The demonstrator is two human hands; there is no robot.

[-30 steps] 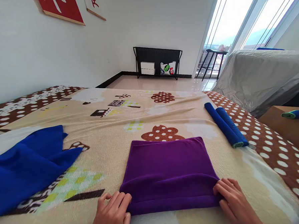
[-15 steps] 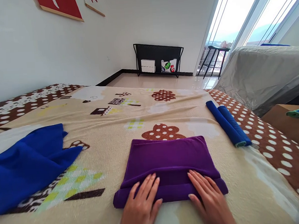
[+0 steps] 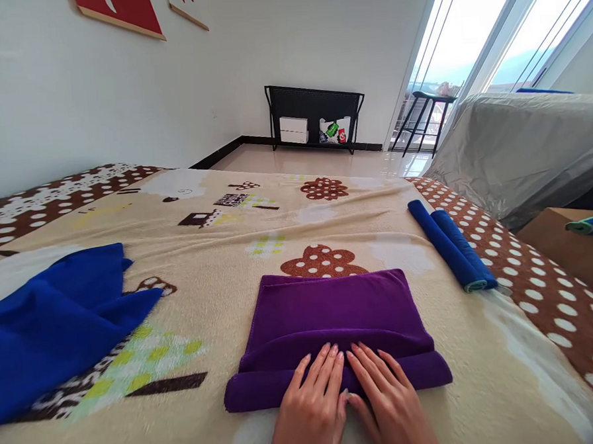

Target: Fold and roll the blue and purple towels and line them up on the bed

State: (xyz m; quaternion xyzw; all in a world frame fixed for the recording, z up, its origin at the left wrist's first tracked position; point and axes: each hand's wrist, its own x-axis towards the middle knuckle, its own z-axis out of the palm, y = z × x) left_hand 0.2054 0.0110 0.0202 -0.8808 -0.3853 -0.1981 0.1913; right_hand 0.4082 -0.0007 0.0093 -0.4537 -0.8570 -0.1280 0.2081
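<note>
A purple towel (image 3: pixel 331 306) lies in front of me, its near edge rolled into a thick tube and its far part flat. My left hand (image 3: pixel 313 397) rests on the middle of the roll with fingers stretched out. Close beside it, my right hand (image 3: pixel 385 393) lies the same way, fingers straight, the two thumbs almost meeting. The fingertips press where the roll meets the flat cloth, which bulges in a low fold ahead of them.
A patterned blanket (image 3: pixel 220 279) spreads under everything. To the left lies a crumpled blue towel (image 3: pixel 68 320); to the right are two rolled blue towels (image 3: pixel 449 247). A cardboard box (image 3: pixel 566 241) and a plastic-covered piece of furniture (image 3: pixel 516 151) stand beyond the right edge.
Both hands have slid inward along the roll, from apart to nearly touching at its middle. The purple towel stays in about the same place.
</note>
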